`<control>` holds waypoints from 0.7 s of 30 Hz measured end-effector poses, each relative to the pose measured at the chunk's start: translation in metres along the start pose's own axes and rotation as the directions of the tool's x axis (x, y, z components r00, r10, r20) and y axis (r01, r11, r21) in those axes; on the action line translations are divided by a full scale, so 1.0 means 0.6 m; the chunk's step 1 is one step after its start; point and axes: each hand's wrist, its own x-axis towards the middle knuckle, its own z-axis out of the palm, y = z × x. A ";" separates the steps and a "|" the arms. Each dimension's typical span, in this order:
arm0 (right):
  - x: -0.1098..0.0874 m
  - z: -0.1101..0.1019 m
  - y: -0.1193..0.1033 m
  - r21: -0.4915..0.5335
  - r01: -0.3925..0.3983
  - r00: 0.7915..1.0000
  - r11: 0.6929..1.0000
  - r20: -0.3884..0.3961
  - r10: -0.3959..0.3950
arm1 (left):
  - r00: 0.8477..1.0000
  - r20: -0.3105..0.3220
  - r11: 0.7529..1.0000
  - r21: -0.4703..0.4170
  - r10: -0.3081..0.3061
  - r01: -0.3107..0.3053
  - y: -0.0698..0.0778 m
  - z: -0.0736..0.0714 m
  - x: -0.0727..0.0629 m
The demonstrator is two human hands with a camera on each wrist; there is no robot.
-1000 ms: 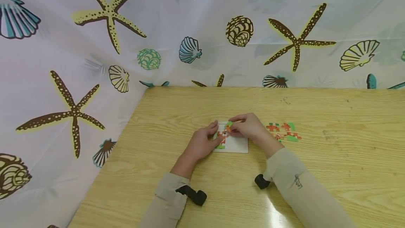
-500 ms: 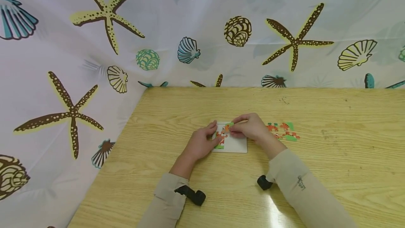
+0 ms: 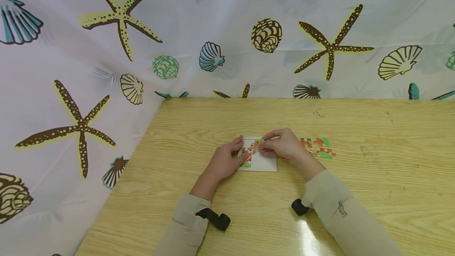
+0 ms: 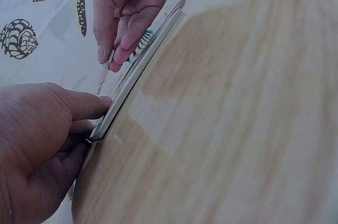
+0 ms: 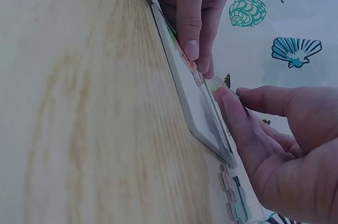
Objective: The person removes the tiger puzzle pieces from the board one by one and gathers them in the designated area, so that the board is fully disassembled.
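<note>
A shallow white puzzle tray (image 3: pixel 264 164) lies on the table, with joined orange and green jigsaw pieces (image 3: pixel 246 164) along its left side. My left hand (image 3: pixel 225 162) holds the tray's left edge, its thumb over those pieces. In the left wrist view, the thumb of the left hand (image 4: pixel 47 134) sits on the tray rim and the fingers go round its far side. My right hand (image 3: pixel 284 144) pinches a jigsaw piece (image 3: pixel 257 144) between thumb and fingers, close over the tray's upper part. The right wrist view shows this piece edge-on, largely covered by the fingertips.
Several loose jigsaw pieces (image 3: pixel 324 153) lie right of the tray, partly behind my right wrist. A shell-and-starfish patterned curtain (image 3: pixel 234 31) borders the wooden table (image 3: pixel 373 192) at the back and left. Black wrist cameras (image 3: pixel 222 222) stick out from both sleeves.
My right hand has shifted slightly right and turned the pinched jigsaw piece to sit straighter over the tray. The left hand has stayed on the tray's edge.
</note>
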 end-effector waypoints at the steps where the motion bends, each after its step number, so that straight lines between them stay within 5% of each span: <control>1: -0.001 0.000 -0.001 0.001 -0.001 1.000 1.000 0.000 0.001 | 1.000 0.000 1.000 0.000 0.001 -0.001 0.001 0.000 0.000; 21: -0.015 -0.016 0.014 -0.070 0.085 0.996 0.994 0.039 -0.082 | 1.000 -0.003 1.000 -0.006 -0.001 0.001 0.001 0.001 -0.001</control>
